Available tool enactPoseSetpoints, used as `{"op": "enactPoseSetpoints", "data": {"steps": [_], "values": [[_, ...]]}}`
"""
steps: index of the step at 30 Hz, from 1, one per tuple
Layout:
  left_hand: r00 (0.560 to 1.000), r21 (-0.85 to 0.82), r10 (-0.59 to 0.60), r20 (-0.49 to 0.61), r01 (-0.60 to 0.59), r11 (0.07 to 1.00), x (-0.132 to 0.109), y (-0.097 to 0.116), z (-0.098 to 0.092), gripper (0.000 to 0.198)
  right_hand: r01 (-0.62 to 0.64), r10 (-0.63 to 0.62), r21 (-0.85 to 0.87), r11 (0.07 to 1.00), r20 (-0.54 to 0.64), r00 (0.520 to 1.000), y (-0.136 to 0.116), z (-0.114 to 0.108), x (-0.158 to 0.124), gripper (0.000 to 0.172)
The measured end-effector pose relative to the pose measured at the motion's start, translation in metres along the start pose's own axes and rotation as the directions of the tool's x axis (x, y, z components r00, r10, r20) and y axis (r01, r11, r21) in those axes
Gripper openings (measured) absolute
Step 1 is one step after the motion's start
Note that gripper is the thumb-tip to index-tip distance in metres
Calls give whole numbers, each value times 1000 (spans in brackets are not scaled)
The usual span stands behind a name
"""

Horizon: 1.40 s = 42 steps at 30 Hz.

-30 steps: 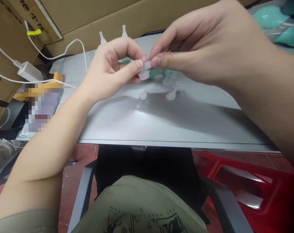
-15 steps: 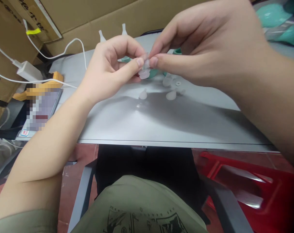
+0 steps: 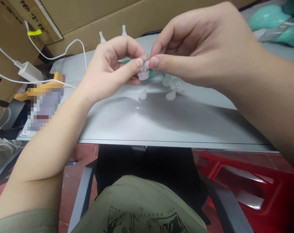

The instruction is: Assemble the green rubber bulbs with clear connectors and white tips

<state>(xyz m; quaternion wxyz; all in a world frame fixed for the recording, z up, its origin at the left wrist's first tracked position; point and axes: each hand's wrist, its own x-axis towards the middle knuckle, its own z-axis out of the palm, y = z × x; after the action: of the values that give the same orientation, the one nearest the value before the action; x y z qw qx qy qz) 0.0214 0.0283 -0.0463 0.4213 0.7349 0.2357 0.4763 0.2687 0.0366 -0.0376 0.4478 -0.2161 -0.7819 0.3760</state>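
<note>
Left hand point(image 3: 113, 63): thumb and forefinger pinch a small translucent fitting point(image 3: 143, 75), raised above the grey tabletop point(image 3: 108, 124), its wider end projecting below the thumb tip. One pale drop-shaped piece point(image 3: 143, 95) lies beneath; another point(image 3: 171, 95) lies farther right. Right hand point(image 3: 202, 48): thumb and forefinger narrowly pinch the fitting's right side.

Left hand point(image 3: 118, 61) pinched a clear fitting point(image 3: 143, 75) between thumb and fingers; right hand point(image 3: 202, 48) gripped its side with thumb and forefinger. On the grey table point(image 3: 113, 124), one pale teardrop piece point(image 3: 143, 95) lay below the left fingertips, another pale piece point(image 3: 170, 95) below the right thumb. White nozzles point(image 3: 124, 30) rose behind left hand; teal items point(image 3: 268, 17) lay beyond right wrist.
</note>
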Motion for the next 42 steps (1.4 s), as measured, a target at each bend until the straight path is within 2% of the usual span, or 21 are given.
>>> {"op": "enactPoseSetpoints", "data": {"steps": [4, 8, 12, 16, 18, 20, 24, 27, 31, 37, 42], "values": [[990, 54, -136, -26, 138, 989, 0, 13, 3, 9, 19, -19, 16, 1000, -3, 1000, 2, 0, 1, 40], [982, 126, -184, -37, 187, 974, 0, 24, 4, 11, -38, 39, 37, 999, -12, 999, -1, 3, 0, 38], [970, 165, -241, -30, 243, 956, 0, 30, 5, 10, -45, 46, 68, 997, -18, 999, 0, 2, 0, 44], [959, 32, -281, -31, 281, 959, -1, 33, 7, 12, 37, -42, 100, 994, 49, 998, 11, -7, 5, 45], [949, -15, -315, -7, 314, 949, -1, 33, 6, 13, 111, -115, 37, 993, 138, 984, 18, -12, 8, 57], [943, -15, -332, 1, 332, 943, -1, 32, 4, 18, 162, -158, -9, 987, 166, 973, 22, -14, 9, 60], [928, -36, -369, -43, 368, 929, -2, 27, 4, 25, 194, -184, -117, 974, 93, 979, 25, -13, 7, 45], [932, -96, -354, -72, 347, 933, -4, 22, 7, 31, 244, -230, -190, 951, 94, 969, 26, -13, 6, 40], [925, -42, -366, -105, 364, 931, -5, 19, 11, 42, 230, -216, -310, 923, 78, 973, 20, -13, 4, 28], [914, -27, -402, -51, 401, 916, -2, 27, 11, 27, 232, -204, -481, 845, 110, 973, 11, -13, -1, 23], [909, 24, -414, -48, 415, 909, -1, 30, 10, 33, 248, -235, -551, 796, 96, 967, 12, -13, -1, 19]]}}
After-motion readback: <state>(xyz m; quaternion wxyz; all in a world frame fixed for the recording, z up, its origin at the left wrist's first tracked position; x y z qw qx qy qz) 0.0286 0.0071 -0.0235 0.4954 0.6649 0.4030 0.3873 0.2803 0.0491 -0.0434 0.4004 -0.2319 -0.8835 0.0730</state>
